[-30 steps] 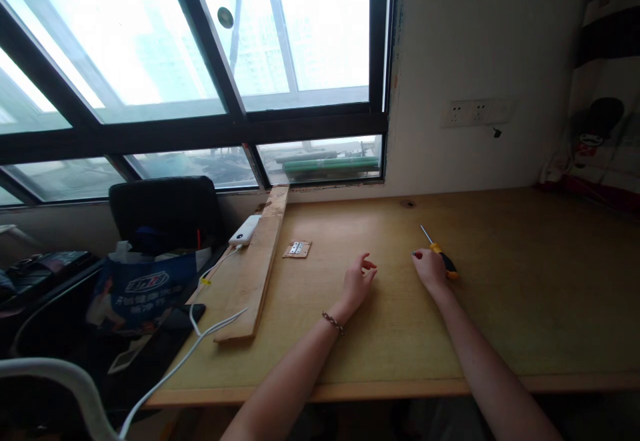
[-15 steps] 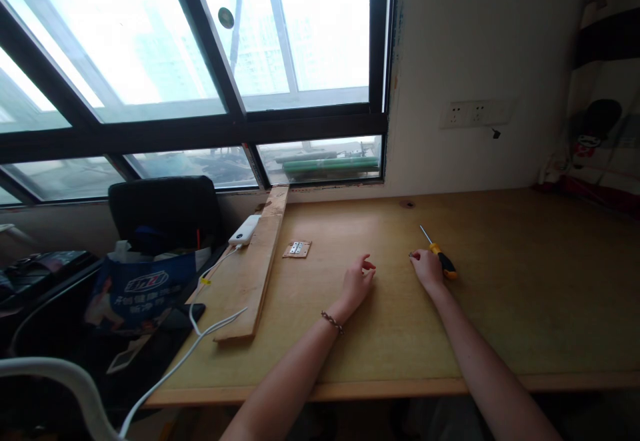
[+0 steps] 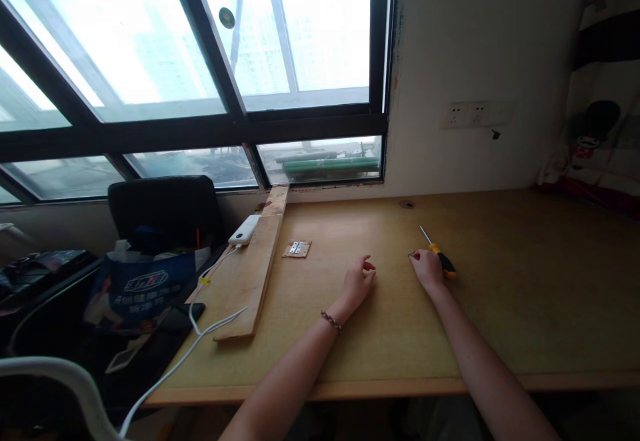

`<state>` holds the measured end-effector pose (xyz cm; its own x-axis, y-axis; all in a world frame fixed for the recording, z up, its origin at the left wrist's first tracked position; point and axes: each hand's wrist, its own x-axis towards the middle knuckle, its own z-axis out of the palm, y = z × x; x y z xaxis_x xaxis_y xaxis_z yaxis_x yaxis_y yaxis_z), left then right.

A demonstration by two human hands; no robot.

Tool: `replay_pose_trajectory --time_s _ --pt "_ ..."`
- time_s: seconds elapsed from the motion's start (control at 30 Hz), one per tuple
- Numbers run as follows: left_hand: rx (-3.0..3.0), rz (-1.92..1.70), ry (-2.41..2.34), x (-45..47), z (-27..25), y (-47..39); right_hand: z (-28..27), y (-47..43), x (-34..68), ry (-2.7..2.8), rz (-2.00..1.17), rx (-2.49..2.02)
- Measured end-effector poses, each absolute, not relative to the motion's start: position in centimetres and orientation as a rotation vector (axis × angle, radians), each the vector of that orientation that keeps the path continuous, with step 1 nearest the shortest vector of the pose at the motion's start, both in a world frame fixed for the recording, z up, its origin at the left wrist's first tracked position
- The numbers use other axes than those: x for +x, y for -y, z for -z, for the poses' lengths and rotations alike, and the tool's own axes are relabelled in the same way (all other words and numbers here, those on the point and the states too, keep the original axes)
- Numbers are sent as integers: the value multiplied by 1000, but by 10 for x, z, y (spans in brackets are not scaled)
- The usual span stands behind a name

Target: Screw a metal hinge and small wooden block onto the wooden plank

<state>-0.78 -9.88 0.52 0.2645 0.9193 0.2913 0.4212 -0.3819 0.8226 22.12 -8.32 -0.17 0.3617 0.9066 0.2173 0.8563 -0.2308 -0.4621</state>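
My left hand rests near the middle of the wooden table, a braided bracelet on its wrist. Its fingers are curved and apart, with nothing visible between them. To its right, my right hand has its fingers pinched together around small metal pieces, too tiny to name exactly. Just beyond that hand lies a screwdriver with a yellow and black handle, its shaft pointing toward the wall; the hand partly covers the handle. Left of both hands, a silver hinge sits on a small square of wood.
A long wooden board lies along the table's left side, with a white power bank and a white cable on it. Beyond the left edge stand a black chair and a blue bag. The window and wall bound the back.
Almost nothing differs. The fingers of my right hand shift slightly, and the small metal pieces at their tips show a little more to the left.
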Motion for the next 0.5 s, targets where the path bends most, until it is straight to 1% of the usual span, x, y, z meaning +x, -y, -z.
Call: replay_pose_trajectory --time_s 0.23,0.5 --pt "1937 -1048 -1222 -7 -4 98 -4 86 217 1552 -72 -2171" --pt "1933 -1046 -1216 -7 -5 99 -9 92 214 1529 105 -2276"
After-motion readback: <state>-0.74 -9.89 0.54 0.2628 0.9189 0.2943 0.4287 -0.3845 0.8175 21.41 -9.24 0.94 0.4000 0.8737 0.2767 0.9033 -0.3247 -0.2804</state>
